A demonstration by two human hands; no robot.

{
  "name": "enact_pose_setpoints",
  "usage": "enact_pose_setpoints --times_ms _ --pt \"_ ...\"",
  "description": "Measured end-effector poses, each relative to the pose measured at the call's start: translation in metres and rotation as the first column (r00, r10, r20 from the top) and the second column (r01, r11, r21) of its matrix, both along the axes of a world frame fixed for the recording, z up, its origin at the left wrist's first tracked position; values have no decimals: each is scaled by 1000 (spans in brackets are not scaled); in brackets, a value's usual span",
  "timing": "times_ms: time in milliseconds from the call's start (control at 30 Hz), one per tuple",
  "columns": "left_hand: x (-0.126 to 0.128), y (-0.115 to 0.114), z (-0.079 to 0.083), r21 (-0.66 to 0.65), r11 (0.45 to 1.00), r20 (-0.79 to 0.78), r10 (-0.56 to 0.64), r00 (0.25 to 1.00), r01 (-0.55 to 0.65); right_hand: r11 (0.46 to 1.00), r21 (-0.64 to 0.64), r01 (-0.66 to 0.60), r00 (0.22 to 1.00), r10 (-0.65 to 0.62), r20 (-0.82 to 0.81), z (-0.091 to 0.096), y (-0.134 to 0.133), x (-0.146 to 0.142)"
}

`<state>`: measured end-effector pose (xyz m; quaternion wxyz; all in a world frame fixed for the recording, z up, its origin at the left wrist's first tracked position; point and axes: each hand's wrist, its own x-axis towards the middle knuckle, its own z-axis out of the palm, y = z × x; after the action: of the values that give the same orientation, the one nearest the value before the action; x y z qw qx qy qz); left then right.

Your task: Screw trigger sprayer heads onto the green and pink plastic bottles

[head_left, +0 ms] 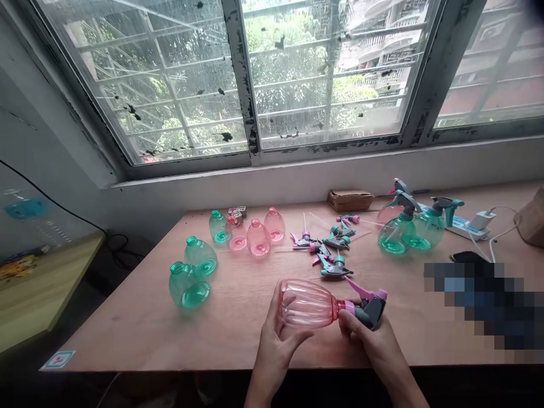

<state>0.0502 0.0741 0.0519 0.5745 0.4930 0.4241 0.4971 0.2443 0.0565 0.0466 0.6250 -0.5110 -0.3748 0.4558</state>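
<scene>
A clear pink spray bottle [308, 303] lies sideways in the air above the front of the table, its base to the left. My left hand [278, 337] cups the base, with the thumb below the body. At the neck, my right hand [368, 334] pinches the purple collar of the grey and pink spray head [370, 306], which sits on the bottle's mouth. Whether the collar is fully tight I cannot tell. Behind my hands lies a group of loose spray heads [335, 266] in grey, teal and pink, some with thin tubes.
Green bottles [189, 286] without heads stand on the left, pink ones [258, 238] farther back. Green bottles with spray heads [397, 232] stand at the right, near a white power strip [467, 226] and a phone [470, 258]. A brown box [351, 200] lies by the wall.
</scene>
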Motion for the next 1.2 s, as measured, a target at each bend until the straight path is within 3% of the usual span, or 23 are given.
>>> enact_pose_setpoints --times_ms 133,333,600,733,933,1200 --pt "-3 3 -5 27 1000 65 -10 998 9 999 14 -37 999 38 -26 0 -2 -4" --pt "-1 13 -7 13 993 28 119 992 -120 1000 -6 -19 998 19 -59 2 -2 -13" --pt "-4 12 -14 -12 1000 71 13 997 -12 998 -26 -63 997 62 -41 -8 11 -4" --pt "-4 15 -20 5 999 109 37 993 -38 999 -27 -36 998 35 -59 -14 10 -5" --pt "-2 19 -17 -39 997 109 74 991 -71 999 -36 -6 998 4 -68 -8 6 -11" --pt "-2 13 -12 0 998 110 59 992 -59 997 -42 -70 993 66 -94 -15 7 -4"
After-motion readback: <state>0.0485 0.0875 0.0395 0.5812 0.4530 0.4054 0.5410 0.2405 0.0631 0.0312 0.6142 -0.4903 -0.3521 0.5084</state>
